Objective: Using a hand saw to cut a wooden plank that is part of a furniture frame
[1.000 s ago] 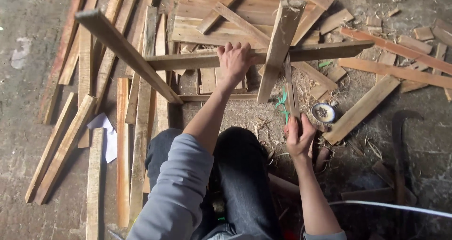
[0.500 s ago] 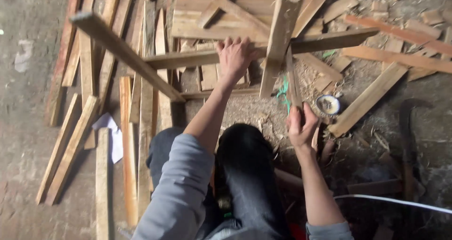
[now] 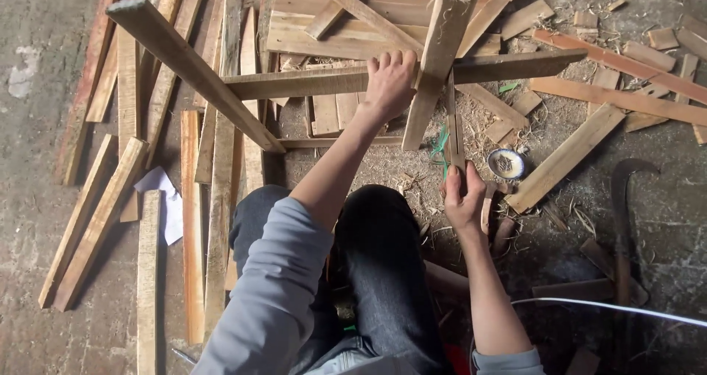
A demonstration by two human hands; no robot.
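Note:
My left hand point(image 3: 390, 84) grips the horizontal wooden bar point(image 3: 294, 83) of a rough frame made of crossed timbers. An upright post point(image 3: 436, 58) of that frame stands just right of this hand, and a long slanted beam point(image 3: 193, 72) runs off to the left. My right hand point(image 3: 464, 202) is closed around the lower end of a thin wooden slat point(image 3: 455, 136) that points up toward the post. A bit of green string point(image 3: 440, 145) hangs beside the slat. My knees in dark trousers are below the frame.
A small round tin point(image 3: 505, 163) with small items sits on the sawdust right of my right hand. Loose planks point(image 3: 147, 272) lie at left, boards point(image 3: 567, 154) and offcuts at right. A curved blade tool point(image 3: 624, 198) and a white cable point(image 3: 611, 309) lie at right.
The view has shifted slightly. Both hands keep their holds, with my right hand and the slat a little higher than before.

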